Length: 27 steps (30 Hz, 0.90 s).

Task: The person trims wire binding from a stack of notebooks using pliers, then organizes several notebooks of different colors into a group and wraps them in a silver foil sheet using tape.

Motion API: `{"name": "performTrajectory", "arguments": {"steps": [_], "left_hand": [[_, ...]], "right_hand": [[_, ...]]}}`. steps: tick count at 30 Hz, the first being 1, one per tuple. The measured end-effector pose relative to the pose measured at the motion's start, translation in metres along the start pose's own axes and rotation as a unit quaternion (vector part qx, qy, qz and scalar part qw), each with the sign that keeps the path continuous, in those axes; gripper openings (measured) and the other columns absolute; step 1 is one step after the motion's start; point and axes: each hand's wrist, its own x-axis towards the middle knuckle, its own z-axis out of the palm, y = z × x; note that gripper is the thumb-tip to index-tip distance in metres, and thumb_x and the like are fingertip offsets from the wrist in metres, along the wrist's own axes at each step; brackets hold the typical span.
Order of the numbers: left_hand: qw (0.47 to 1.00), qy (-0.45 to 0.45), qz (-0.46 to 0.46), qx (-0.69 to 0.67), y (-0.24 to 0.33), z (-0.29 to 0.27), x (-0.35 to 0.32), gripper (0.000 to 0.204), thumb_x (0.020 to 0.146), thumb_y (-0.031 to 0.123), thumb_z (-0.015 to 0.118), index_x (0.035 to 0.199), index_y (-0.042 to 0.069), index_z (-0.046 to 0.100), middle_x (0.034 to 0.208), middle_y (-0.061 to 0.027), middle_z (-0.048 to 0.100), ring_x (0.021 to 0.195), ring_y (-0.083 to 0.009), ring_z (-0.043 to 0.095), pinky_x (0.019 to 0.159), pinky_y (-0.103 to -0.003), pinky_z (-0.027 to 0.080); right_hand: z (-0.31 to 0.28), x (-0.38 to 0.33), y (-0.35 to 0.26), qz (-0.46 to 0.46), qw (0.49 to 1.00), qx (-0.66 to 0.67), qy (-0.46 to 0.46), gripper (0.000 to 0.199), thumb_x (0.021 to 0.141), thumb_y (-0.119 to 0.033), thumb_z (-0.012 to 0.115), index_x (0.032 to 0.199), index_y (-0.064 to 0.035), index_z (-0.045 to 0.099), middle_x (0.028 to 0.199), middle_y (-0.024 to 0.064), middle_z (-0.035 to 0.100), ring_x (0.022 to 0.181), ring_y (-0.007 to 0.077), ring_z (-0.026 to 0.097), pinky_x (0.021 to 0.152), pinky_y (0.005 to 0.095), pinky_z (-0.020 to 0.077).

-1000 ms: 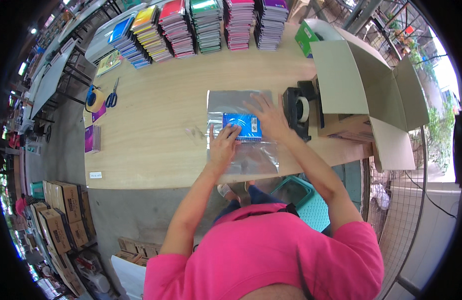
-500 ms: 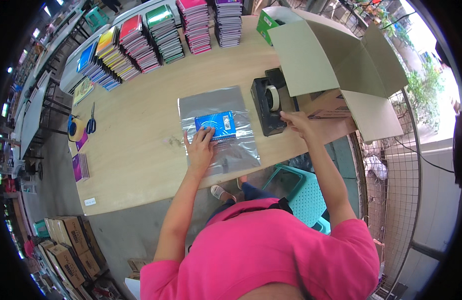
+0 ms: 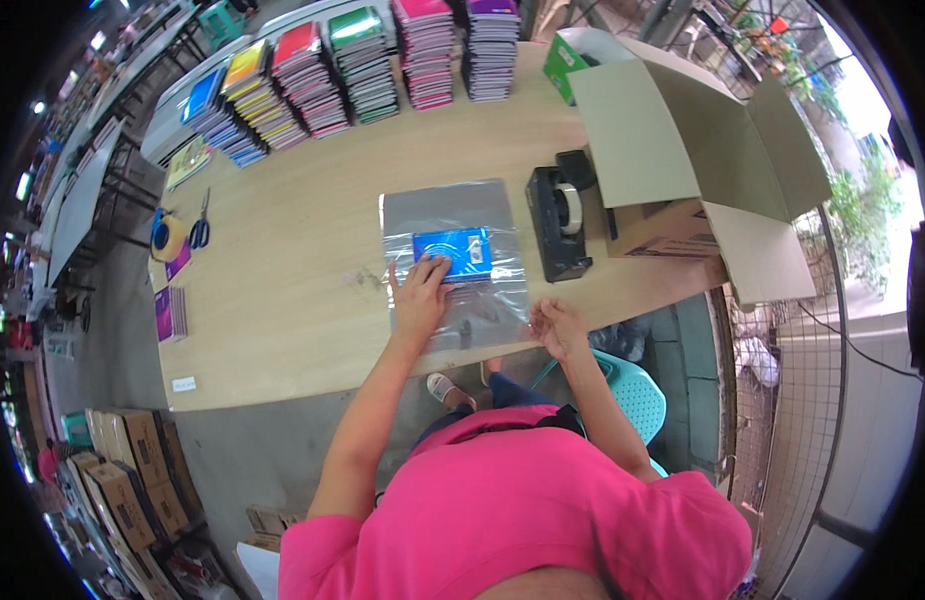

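Observation:
A small blue spiral notebook [image 3: 472, 262], possibly the top one of a thin stack, lies inside a clear plastic bag [image 3: 442, 207] flat on the table. My left hand [image 3: 420, 302] rests on the notebook's lower left part, fingers stretched out and pressing through the plastic. Beside the bag's lower right corner is my right hand [image 3: 559, 328], thumb and fingers drawn together in a pinch. Whatever they hold, if anything, is too small to make out. A black tape dispenser [image 3: 544, 212] with a roll of pale tape stands just beyond my right hand.
Tall stacks of colored notebooks [image 3: 362, 80] line the table's far edge. An open cardboard box [image 3: 642, 130] stands at the right. Scissors [image 3: 200, 232], a tape roll [image 3: 169, 243] and purple booklets [image 3: 169, 313] lie at the left. A turquoise stool [image 3: 630, 400] is under the near edge.
My right hand has moved from the tape dispenser down and left to the bag's lower right corner. My left hand stays on the notebook. The whole view has shifted slightly.

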Motion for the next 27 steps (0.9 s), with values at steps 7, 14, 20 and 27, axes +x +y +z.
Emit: {"name": "performTrajectory", "arguments": {"steps": [7,14,20,27], "left_hand": [[1.0,-0.008,0.021,-0.008,0.009,0.002,0.011,0.041,0.082,0.026,0.07,0.122,0.019,0.065,0.12,0.0028,0.065,0.12,-0.0177,0.058,0.115,-0.06,0.017],[1.0,-0.01,0.003,-0.021,0.001,-0.002,0.005,0.044,0.084,0.027,0.07,0.126,0.02,0.063,0.123,0.0015,0.064,0.122,-0.0186,0.057,0.116,-0.058,0.017],[0.998,-0.021,-0.007,-0.052,0.001,-0.011,0.007,0.058,0.08,0.042,0.073,0.132,0.022,0.059,0.127,-0.0049,0.062,0.123,-0.02,0.056,0.116,-0.059,0.014],[0.996,-0.062,-0.049,0.042,0.01,-0.032,0.014,0.065,0.083,0.047,0.069,0.138,0.015,0.054,0.129,-0.0118,0.052,0.121,-0.0308,0.051,0.113,-0.056,0.022]], "right_hand": [[0.166,0.09,-0.034,-0.261,0.812,-0.496,-0.162,0.044,0.081,-0.011,0.075,0.12,0.0043,0.058,0.062,0.0092,0.064,0.055,0.0134,0.059,0.054,0.0281,0.0476],[0.146,0.094,-0.029,-0.247,0.714,-0.641,-0.134,0.105,0.074,-0.017,0.083,0.155,-0.0009,0.018,0.073,0.0146,0.069,0.066,0.0254,0.068,0.061,0.0358,0.0523],[0.157,0.077,-0.034,-0.216,0.552,-0.805,-0.027,0.114,0.072,-0.033,0.085,0.155,-0.0047,0.013,0.096,0.0244,0.069,0.092,0.0413,0.068,0.076,0.0464,0.0543],[0.126,0.054,-0.087,-0.202,0.458,-0.86,-0.102,0.109,0.071,-0.042,0.083,0.155,-0.0118,0.021,0.109,0.0258,0.067,0.1,0.0428,0.066,0.086,0.048,0.0521]]}}
